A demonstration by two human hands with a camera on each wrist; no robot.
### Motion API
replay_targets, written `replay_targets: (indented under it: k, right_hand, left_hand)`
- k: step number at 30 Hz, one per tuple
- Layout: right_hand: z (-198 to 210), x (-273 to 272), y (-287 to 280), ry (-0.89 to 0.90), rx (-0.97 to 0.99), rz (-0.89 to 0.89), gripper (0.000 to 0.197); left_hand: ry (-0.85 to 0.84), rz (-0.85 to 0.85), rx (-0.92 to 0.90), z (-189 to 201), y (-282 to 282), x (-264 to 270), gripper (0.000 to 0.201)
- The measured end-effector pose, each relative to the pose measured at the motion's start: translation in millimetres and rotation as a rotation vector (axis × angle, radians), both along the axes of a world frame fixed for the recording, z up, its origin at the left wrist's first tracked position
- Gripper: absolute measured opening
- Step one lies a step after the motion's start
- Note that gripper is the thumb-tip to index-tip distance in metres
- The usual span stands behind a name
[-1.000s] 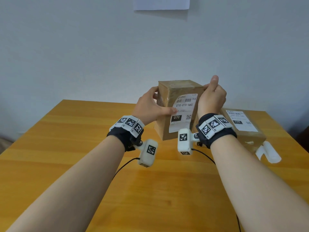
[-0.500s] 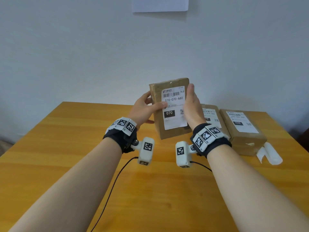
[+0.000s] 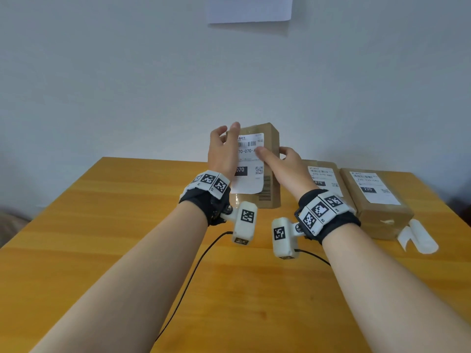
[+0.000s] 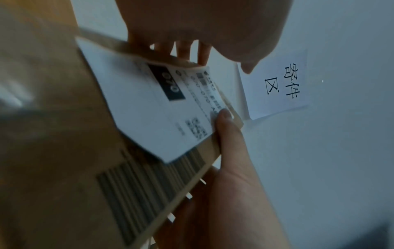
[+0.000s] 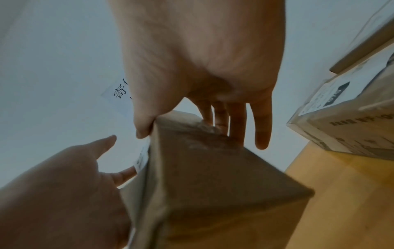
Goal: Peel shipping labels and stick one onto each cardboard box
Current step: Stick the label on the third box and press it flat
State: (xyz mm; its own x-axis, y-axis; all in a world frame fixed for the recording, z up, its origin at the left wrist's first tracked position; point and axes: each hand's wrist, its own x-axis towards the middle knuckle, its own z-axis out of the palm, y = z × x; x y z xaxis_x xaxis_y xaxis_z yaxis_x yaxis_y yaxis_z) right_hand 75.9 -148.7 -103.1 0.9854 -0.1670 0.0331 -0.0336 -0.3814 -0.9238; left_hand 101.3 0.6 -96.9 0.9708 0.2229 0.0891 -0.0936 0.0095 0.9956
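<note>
Box (image 3: 270, 159) stands up on table (image 3: 127, 225), between my hands. My right hand (image 3: 285, 164) grips box side, thumb on label (image 3: 251, 171). My left hand (image 3: 223, 151) open, fingers straight, against left edge.

The white shipping label (image 3: 251, 164) on the upright brown cardboard box (image 3: 272, 146) reads "70-070-A", its first and last characters hidden by fingers, over a black block with "070", beside a QR code. A printed barcode runs down the box face just right of that label. On the flat brown box (image 3: 328, 171) right of the upright one, the label reads "070-070-A80" and "070". The brown box (image 3: 382, 212) farther right bears "220". The white paper sheet (image 4: 277, 84) on the wall above the upright box reads "寄件区".
</note>
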Motion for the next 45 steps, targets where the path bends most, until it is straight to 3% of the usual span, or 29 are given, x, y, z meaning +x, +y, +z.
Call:
replay_targets:
  k: [4,11,19,26,34,45]
  right_hand:
    - [4,-5,1,-0.026,-0.034,0.025,0.051]
    - [6,-10,3,-0.085,-0.081,0.076,0.062]
    - [13,-11,6,-0.171,-0.131,0.027,0.067]
    - [11,-12,7,-0.209,-0.145,0.024,0.067]
    - [6,-10,6,-0.246,-0.176,0.049,0.085]
    - [1,-11,1,-0.275,-0.175,0.046,0.069]
  left_hand:
    - [0.020,0.107,0.034,7,-1,2,0.046]
    - [-0.009,0.248,0.104,7,-2,7,0.048]
    - [-0.080,0.270,0.170,0,-4,8,0.059]
    - [-0.030,0.308,0.191,6,-1,8,0.057]
    - [0.048,0.357,0.228,9,8,11,0.057]
    - [0.075,0.394,0.330,11,19,14,0.063]
